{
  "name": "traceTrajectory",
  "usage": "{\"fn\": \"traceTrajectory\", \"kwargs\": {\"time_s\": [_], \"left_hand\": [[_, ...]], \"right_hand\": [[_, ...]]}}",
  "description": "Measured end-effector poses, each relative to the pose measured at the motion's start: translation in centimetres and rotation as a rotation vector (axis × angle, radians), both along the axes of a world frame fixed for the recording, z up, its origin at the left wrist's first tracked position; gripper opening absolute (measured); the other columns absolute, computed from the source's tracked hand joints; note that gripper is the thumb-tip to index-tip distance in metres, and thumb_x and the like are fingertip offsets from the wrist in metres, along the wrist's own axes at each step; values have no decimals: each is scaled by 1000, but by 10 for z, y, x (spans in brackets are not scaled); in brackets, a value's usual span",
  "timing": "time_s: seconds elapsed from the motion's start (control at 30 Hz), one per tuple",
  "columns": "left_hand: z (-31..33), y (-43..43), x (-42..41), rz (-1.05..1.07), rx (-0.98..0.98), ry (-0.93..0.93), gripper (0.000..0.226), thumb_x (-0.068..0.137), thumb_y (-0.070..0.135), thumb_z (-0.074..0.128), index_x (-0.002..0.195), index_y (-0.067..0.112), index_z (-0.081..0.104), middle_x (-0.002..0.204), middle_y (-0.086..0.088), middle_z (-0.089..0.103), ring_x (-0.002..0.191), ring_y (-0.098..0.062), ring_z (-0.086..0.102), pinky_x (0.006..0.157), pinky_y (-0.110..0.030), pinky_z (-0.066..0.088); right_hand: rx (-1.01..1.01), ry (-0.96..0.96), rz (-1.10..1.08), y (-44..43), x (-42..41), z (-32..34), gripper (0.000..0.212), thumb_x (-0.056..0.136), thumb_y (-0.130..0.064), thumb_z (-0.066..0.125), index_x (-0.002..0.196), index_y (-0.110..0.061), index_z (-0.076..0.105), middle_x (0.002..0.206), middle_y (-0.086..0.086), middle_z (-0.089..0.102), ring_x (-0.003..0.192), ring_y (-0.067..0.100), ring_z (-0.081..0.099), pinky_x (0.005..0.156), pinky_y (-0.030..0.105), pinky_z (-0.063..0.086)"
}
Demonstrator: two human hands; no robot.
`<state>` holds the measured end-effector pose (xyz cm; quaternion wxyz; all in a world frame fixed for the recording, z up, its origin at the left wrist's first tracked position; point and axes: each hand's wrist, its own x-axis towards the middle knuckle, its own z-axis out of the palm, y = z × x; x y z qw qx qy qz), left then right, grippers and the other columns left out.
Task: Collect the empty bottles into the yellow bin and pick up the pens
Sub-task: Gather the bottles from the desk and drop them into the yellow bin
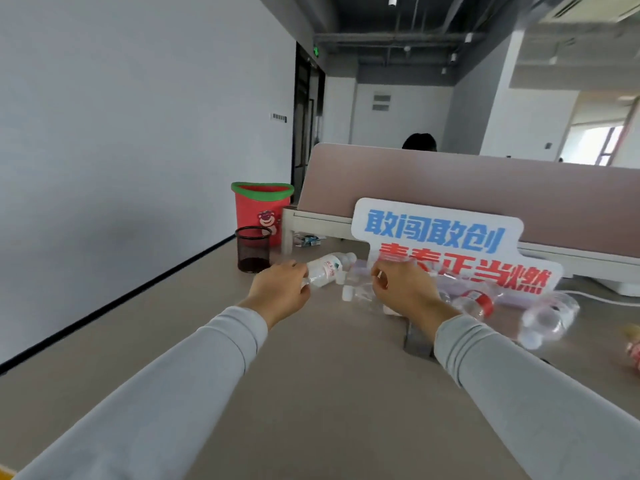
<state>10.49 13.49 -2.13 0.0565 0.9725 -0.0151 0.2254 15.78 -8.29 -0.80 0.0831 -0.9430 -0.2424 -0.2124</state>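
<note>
While the left hand gripped a labelled bottle over the bench, the right hand curled at its three o'clock, its hold impossible to tell.

Bright, even, diffuse light: the window far right is blown out to white, the ceiling strip adds little, and the wall fades to a soft grey patch low down near the desk. Shadows on the desk are faint, with no hard glare. Wide-angle distortion stretches the sleeves and tilts straight lines toward the edges; the whole frame is slightly soft, and the clear bottles at right are smeared by blur.
</note>
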Motion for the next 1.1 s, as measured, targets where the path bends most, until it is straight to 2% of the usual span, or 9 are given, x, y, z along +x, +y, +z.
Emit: {"fn": "traceTrajectory", "kwargs": {"time_s": [0.17, 0.27, 0.37, 0.5, 0.6, 0.73, 0.87, 1.0, 1.1], "left_hand": [[0, -77, 17, -178, 47, 41, 34, 93, 32, 44, 123, 16, 50, 131, -4, 48, 120, -25, 45, 89, -38, 44], [-2, -119, 22, -296, 69, 81, 40, 94, 35, 46, 129, 17, 45, 138, -4, 41, 127, -24, 38, 95, -39, 41], [-6, -158, 23, -405, 93, 158, 54, 92, 43, 47, 139, 18, 35, 143, -5, 35, 133, -24, 31, 105, -42, 36], [-13, -195, 23, -516, 207, 291, 83, 83, 56, 56, 147, 22, 18, 154, -4, 19, 142, -26, 16, 115, -46, 22], [-19, -210, 27, -518, 302, 345, 90, 78, 58, 61, 147, 22, 16, 152, -7, 25, 138, -30, 27, 112, -50, 26], [-26, -223, 30, -498, 366, 262, 80, 78, 55, 62, 141, 21, 27, 136, -8, 43, 118, -28, 49, 97, -42, 44], [-19, -240, 25, -485, 227, 101, 79, 76, 60, 60, 138, 24, 28, 128, -5, 43, 102, -23, 56, 81, -34, 52], [-8, -264, 25, -455, 135, 1, 78, 78, 62, 57, 138, 23, 27, 128, -5, 42, 103, -23, 56, 79, -32, 51], [-9, -281, 31, -467, 98, -11, 78, 77, 64, 56, 135, 21, 26, 130, -6, 40, 105, -24, 55, 80, -36, 53]], "right_hand": [[64, 21, -145, -79, -9, 5, 16, 94, -27, 49, 105, -18, 57, 99, 1, 65, 79, 18, 64, 74, 32, 58], [76, 32, -228, -120, -21, 3, 18, 93, -26, 50, 106, -17, 58, 99, 3, 66, 84, 22, 64, 74, 36, 57], [88, 56, -309, -156, -33, 2, 20, 93, -26, 47, 107, -17, 59, 98, 3, 67, 83, 22, 63, 68, 31, 52], [119, 42, -388, -198, -52, 0, 23, 92, -23, 47, 112, -17, 59, 103, 4, 67, 88, 25, 62, 67, 25, 40], [86, 33, -461, -224, -65, 1, 26, 93, -24, 44, 116, -20, 57, 106, 6, 67, 90, 28, 63, 65, 25, 39], [96, 17, -505, -250, -80, -1, 27, 92, -22, 45, 116, -19, 57, 100, 5, 69, 89, 28, 63, 65, 26, 42], [146, 6, -520, -277, -85, -13, 28, 88, -22, 47, 113, -19, 57, 97, 2, 66, 94, 27, 61, 70, 32, 52], [158, -5, -582, -301, -86, -19, 32, 90, -24, 46, 121, -19, 52, 117, 2, 61, 103, 26, 58, 69, 29, 45], [152, 43, -678, -313, -85, -22, 45, 91, -29, 49, 134, -19, 41, 136, 2, 47, 121, 28, 46, 86, 35, 43]]}}
